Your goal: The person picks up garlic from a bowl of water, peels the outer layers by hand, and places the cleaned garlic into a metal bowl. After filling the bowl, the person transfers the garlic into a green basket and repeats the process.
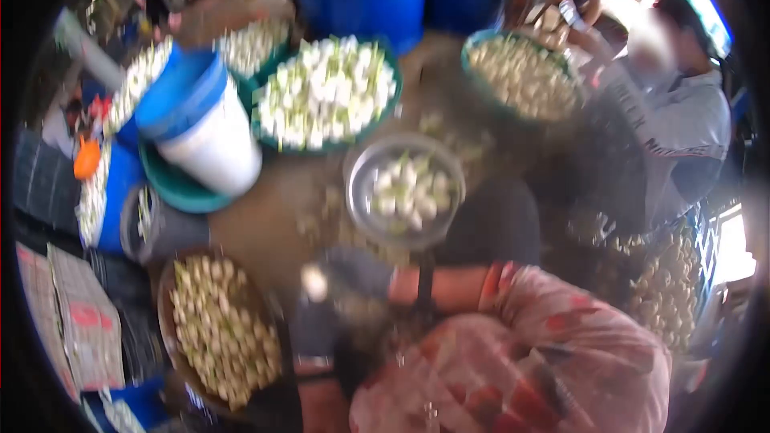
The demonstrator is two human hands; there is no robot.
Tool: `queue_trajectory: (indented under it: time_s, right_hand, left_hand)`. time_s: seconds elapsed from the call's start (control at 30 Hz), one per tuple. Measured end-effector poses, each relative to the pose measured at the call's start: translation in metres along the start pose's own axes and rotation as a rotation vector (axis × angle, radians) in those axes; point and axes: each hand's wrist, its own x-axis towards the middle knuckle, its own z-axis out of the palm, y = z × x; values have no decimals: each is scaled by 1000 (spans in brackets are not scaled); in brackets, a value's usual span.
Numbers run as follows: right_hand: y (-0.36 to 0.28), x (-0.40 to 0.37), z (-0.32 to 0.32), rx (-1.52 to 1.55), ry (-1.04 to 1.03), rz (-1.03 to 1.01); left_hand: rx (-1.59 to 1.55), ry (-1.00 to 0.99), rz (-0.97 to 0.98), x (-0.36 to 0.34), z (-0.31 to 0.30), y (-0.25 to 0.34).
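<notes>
Close together in front of my lap, both hands wear dark grey gloves and are blurred. My left hand comes up from the bottom with its fingers closed around a pale bulb that shows at its top. My right hand reaches in from the right and lies against the same bulb; I cannot tell what its fingers hold. Just beyond them stands a round metal basin with trimmed white bulbs in it. At my left is a brown basin heaped with untrimmed bulbs.
A green tub of white bulbs and a white bucket with a blue rim stand ahead. Blue barrels are behind. A person in grey sits at right beside another bulb basin. Scraps litter the floor.
</notes>
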Motion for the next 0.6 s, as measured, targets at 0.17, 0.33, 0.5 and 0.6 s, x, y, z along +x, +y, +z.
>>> queue_trajectory:
  time_s: [0.17,0.33,0.5,0.6]
  right_hand:
    - [-52,1,20,-1040,-6,-345]
    - [-68,3,28,-1234,78,-375]
    - [-71,0,42,-1459,95,-268]
    - [-68,3,43,-1531,108,-151]
  left_hand:
    - [-2096,39,-700,-33,43,-81]
    - [-1585,363,-584,-20,41,-55]
    - [-1405,449,-647,-8,34,-21]
    - [-1128,415,-614,-5,45,-25]
